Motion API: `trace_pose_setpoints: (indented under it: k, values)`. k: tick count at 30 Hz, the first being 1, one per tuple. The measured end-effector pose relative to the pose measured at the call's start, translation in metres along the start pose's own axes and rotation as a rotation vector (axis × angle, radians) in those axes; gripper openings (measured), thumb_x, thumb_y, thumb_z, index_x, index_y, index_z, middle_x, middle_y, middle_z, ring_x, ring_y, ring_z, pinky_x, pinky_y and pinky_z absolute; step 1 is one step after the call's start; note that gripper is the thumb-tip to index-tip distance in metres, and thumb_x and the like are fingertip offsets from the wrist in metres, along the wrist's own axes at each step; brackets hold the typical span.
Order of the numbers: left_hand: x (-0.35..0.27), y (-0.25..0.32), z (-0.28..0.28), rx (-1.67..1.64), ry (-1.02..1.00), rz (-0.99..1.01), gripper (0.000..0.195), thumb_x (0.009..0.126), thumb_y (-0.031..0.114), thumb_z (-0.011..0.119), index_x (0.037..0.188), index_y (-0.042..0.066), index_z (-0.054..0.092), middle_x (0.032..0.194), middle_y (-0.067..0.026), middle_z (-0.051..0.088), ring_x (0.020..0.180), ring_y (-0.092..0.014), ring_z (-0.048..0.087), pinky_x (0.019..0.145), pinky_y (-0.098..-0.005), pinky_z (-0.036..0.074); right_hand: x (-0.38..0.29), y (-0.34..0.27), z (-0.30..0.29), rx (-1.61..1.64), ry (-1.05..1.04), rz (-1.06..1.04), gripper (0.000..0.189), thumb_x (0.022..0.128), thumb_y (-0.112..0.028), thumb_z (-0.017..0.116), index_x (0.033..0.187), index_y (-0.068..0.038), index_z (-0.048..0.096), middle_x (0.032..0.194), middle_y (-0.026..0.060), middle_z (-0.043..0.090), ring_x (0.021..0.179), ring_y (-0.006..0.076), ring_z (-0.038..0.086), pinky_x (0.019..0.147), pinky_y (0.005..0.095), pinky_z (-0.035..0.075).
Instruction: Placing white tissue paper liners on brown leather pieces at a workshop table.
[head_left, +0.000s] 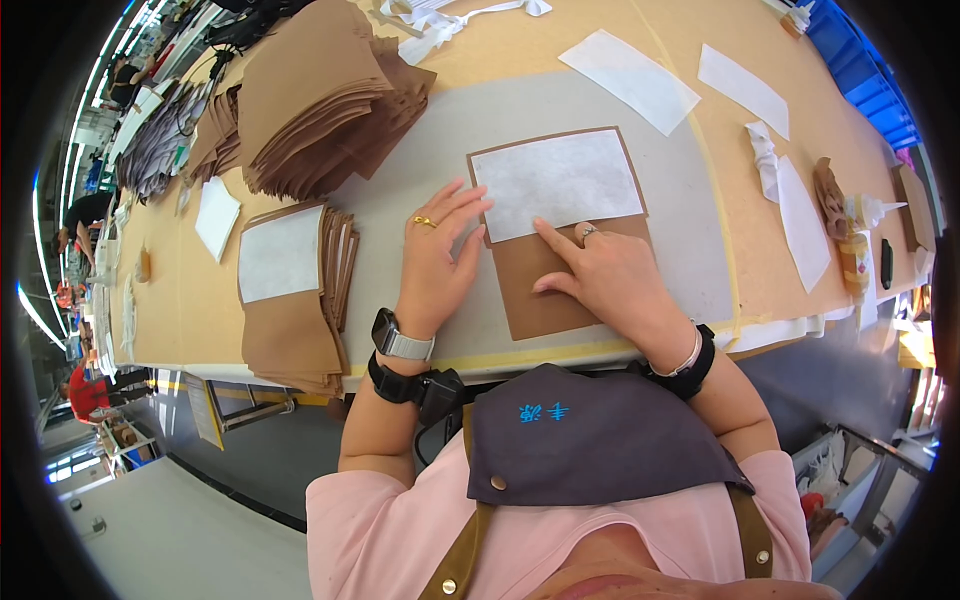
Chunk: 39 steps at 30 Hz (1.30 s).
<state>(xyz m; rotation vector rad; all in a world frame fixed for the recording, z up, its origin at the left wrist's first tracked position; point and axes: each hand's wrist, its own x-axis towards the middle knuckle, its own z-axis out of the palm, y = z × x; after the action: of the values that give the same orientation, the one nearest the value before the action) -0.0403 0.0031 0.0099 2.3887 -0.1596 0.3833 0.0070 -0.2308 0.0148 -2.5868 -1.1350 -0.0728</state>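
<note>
Before me, a brown sheet of leather-like material (551, 292) lies flat on a grey mat (686, 255). A white rectangular backing sheet (555, 176) covers its far part, leaving a thin brown margin on the far and side edges. My left hand (442, 259) is at the left edge of the white sheet, fingers apart and holding nothing. The index fingertip of my right hand (611, 266) touches the white sheet's near edge. Its thumb is spread over the brown part, and the other fingers are curled with nothing in them.
Left of the mat sits a pile of brown pieces with white backing (279, 255). Beyond it rises a tall brown stack (307, 82). Loose white pieces (630, 79), squeeze bottles (855, 262) and a blue plastic crate (862, 75) are to the right. Other people are in the left background.
</note>
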Motion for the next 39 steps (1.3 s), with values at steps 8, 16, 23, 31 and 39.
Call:
trace_pose_setpoints:
  k: [8,16,23,31,39]
  values:
    - [-0.005,0.020,0.006,0.309,-0.152,0.110,0.026,0.094,0.014,0.064,0.118,0.007,0.071,0.129,-0.0084,0.068,0.128,-0.026,0.058,0.112,-0.0482,0.034,0.000,0.002,-0.003,0.017,0.066,-0.004,0.062,0.084,-0.052,0.068,0.133,-0.013,0.064,0.084,0.0097,0.066,0.071,0.0230,0.066,0.061,0.0344,0.051]
    - [-0.006,0.022,0.002,0.345,-0.236,0.061,0.027,0.096,0.017,0.063,0.120,0.007,0.071,0.135,-0.0086,0.064,0.131,-0.026,0.055,0.114,-0.0494,0.031,0.042,-0.009,-0.007,0.079,0.284,-0.079,0.061,0.094,-0.047,0.060,0.138,-0.005,0.056,0.107,0.0110,0.067,0.102,0.0249,0.064,0.079,0.0365,0.053]
    - [-0.010,0.021,0.003,0.376,-0.217,0.060,0.029,0.097,0.019,0.063,0.122,0.008,0.070,0.137,-0.0082,0.063,0.132,-0.025,0.055,0.113,-0.0496,0.034,0.060,0.027,0.043,0.068,0.049,0.011,0.058,0.105,-0.043,0.042,0.151,-0.008,0.043,0.162,0.0105,0.032,0.153,0.0240,0.020,0.125,0.0452,0.015]
    - [-0.008,0.022,0.004,0.392,-0.216,0.065,0.030,0.096,0.020,0.064,0.123,0.007,0.070,0.137,-0.0078,0.064,0.131,-0.024,0.056,0.113,-0.0493,0.035,0.047,0.046,0.033,-0.003,0.013,0.081,0.059,0.107,-0.046,0.034,0.155,-0.013,0.038,0.164,0.0086,0.030,0.154,0.0223,0.019,0.125,0.0446,0.011]
    - [-0.010,0.023,0.004,0.403,-0.196,0.059,0.030,0.096,0.022,0.064,0.122,0.008,0.071,0.135,-0.0083,0.065,0.130,-0.024,0.057,0.112,-0.0516,0.035,0.045,0.049,0.031,-0.001,0.060,0.087,0.057,0.105,-0.044,0.040,0.153,-0.013,0.042,0.162,0.0097,0.033,0.152,0.0240,0.023,0.124,0.0454,0.015]
